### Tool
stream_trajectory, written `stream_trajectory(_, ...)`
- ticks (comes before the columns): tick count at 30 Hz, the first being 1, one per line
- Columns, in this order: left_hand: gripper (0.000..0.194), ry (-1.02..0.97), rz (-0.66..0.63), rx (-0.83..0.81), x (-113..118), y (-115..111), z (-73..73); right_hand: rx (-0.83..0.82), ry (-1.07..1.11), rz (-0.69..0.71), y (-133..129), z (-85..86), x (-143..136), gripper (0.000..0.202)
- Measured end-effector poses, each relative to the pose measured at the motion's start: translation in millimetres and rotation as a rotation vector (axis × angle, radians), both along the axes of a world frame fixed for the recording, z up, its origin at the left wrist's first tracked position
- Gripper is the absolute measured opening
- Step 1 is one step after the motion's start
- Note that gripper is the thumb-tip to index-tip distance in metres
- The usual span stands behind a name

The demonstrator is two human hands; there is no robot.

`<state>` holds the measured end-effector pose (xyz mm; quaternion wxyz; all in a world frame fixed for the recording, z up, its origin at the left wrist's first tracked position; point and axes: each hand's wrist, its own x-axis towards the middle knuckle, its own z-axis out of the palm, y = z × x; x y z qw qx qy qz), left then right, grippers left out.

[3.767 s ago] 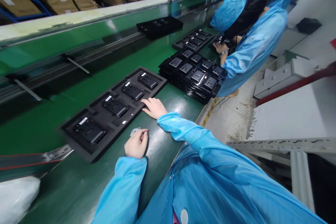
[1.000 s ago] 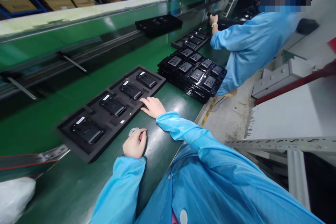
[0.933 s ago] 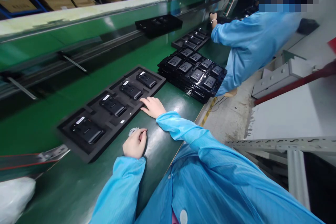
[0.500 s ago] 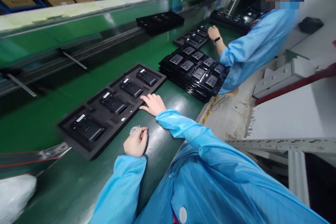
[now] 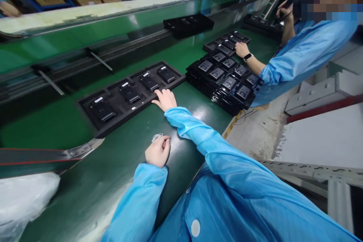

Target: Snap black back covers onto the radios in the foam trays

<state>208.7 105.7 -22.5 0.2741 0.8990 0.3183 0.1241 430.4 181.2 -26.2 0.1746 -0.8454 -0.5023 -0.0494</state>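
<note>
A long black foam tray (image 5: 136,108) lies at a slant on the green worktop, with several black devices (image 5: 130,93) set in its recesses, each bearing a white label. My right hand (image 5: 166,100) touches the tray's near edge towards its right end, thumb and fingers apart. Closer to me, my left hand (image 5: 157,152) rests on the worktop with fingers curled into a pinch. A thin whitish loop (image 5: 157,136) shows just behind its fingers; whether they hold it or anything else is hidden.
Right of the tray stands a stack of glossy black trays (image 5: 224,79) with square parts. Beyond it, a co-worker's hand (image 5: 242,50) touches another foam tray (image 5: 210,47); their other hand is raised. A dark tray (image 5: 188,24) sits farther back. White plastic (image 5: 28,200) lies lower left.
The view has shifted. The foam tray's left end has swung away from me, with my right hand still at its edge. My left hand keeps its pinch. The co-worker's second hand has come into view, raised.
</note>
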Motion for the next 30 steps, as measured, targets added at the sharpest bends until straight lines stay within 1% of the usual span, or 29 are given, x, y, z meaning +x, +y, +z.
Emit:
stream_trajectory(7,0.022,-0.022,0.025,-0.019,-1,0,-6.1,0.041,-0.008,-0.027,23,-3.4,21,0.051)
stream_trajectory(13,0.021,-0.048,0.031,-0.042,-1,0,-8.4,0.066,0.018,-0.078,38,-9.3,39,0.052)
stream_trajectory(18,0.02,-0.067,0.056,-0.076,0,1,-7.5,0.102,0.043,-0.144,43,-14.8,47,0.053)
stream_trajectory(21,0.02,-0.078,0.071,-0.09,1,2,-7.7,0.124,0.046,-0.183,43,-14.2,46,0.054)
stream_trajectory(25,0.02,-0.087,0.084,-0.099,0,3,-6.7,0.157,0.044,-0.191,38,-7.4,36,0.063)
stream_trajectory(28,0.02,-0.09,0.082,-0.105,0,3,-4.8,0.172,0.059,-0.156,24,-1.8,25,0.062)
stream_trajectory(30,0.02,-0.098,0.085,-0.104,1,3,-4.0,0.181,0.077,-0.127,9,1.0,16,0.06)
